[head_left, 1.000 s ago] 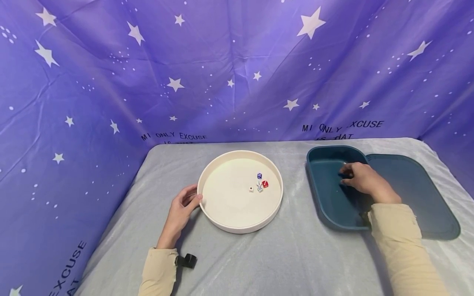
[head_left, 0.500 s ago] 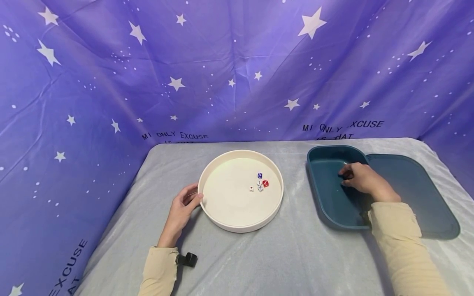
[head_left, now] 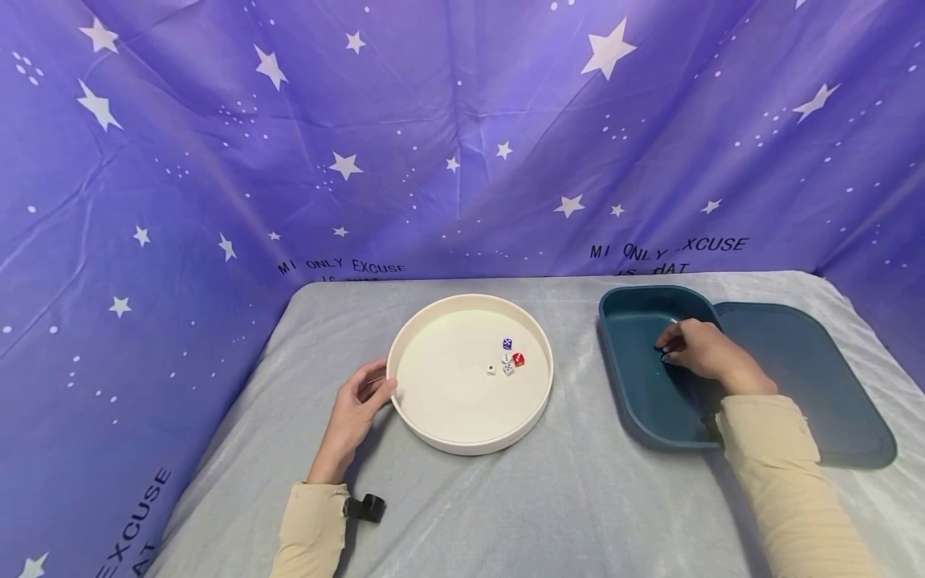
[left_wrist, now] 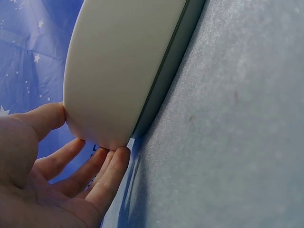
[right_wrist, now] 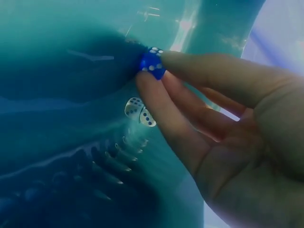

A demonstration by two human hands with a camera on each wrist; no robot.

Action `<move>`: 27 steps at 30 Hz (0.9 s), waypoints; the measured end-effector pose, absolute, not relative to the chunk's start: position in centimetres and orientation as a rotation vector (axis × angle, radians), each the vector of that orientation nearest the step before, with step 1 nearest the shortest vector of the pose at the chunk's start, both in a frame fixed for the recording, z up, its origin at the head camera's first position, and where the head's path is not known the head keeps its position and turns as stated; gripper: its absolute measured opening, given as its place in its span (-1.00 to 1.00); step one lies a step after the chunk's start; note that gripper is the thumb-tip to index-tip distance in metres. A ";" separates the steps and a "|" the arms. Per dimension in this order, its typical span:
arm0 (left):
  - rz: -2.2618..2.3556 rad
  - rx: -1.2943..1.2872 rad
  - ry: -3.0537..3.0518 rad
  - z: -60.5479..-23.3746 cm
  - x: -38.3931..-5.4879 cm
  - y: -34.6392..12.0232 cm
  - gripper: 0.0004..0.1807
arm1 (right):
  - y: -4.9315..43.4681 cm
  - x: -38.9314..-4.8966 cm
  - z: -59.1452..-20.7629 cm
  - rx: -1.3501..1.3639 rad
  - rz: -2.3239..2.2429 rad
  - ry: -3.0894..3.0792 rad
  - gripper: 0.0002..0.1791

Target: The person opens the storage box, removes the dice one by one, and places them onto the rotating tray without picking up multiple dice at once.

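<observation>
My right hand [head_left: 706, 350] is inside the dark teal box [head_left: 636, 401] and pinches a blue die [right_wrist: 152, 64] between thumb and fingertips. Just below that die, in the right wrist view, a white die [right_wrist: 135, 109] with dark dots lies against the box's glossy surface. At the left, my left hand [head_left: 359, 407] grips the edge of a round cream tray [head_left: 441, 393]. Its thumb [left_wrist: 50, 118] is at the rim and the fingertips are at the lower side wall. Inside the tray lie a blue die [head_left: 507, 343], a red die [head_left: 518, 360] and several white dice [head_left: 491, 369].
A flat teal lid [head_left: 809, 377] lies to the right of the box, partly behind my right forearm. Grey cloth [head_left: 520, 514] covers the table. Purple star-printed fabric [head_left: 462, 120] hangs along the back and left.
My right hand has shifted slightly left within the box, and a blue die now shows at its fingertips. My left hand, the tray and its dice stay in place.
</observation>
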State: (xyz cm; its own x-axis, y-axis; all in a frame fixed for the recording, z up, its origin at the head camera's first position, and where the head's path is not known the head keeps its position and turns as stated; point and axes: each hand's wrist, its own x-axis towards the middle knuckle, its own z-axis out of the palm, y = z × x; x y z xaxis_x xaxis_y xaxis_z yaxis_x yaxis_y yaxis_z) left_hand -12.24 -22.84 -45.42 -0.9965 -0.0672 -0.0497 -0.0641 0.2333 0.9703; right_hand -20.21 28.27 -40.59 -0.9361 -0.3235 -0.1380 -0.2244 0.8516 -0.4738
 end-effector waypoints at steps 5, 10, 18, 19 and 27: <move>-1.951 0.132 -2.457 -45.5 -12.2 -22.9 -0.47 | 28.1 -20.2 -40.4 -0.428 -0.667 2.844 -0.91; -1.953 0.125 -2.460 -45.5 -12.2 -22.9 -0.46 | 27.5 -20.2 -40.1 -0.440 -0.668 2.870 -0.93; -1.964 0.131 -2.455 -45.5 -12.3 -22.9 -0.45 | 26.0 -20.2 -38.9 -0.452 -0.703 2.888 -0.92; -1.958 0.136 -2.460 -45.5 -12.2 -22.9 -0.44 | 25.8 -20.2 -38.7 -0.452 -0.708 2.886 -0.91; -1.941 0.147 -2.476 -45.5 -12.2 -22.9 -0.45 | 23.9 -20.3 -37.6 -0.489 -0.752 2.885 -0.90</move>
State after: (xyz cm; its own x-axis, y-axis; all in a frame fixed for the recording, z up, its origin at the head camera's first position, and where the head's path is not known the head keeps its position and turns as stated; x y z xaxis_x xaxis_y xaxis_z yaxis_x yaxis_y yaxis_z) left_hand -12.21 -22.94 -45.49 -0.9956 -0.0688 -0.0637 -0.0783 0.2362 0.9685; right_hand -20.30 23.94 -37.64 -0.9406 -0.3378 -0.0341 -0.2782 0.8245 -0.4928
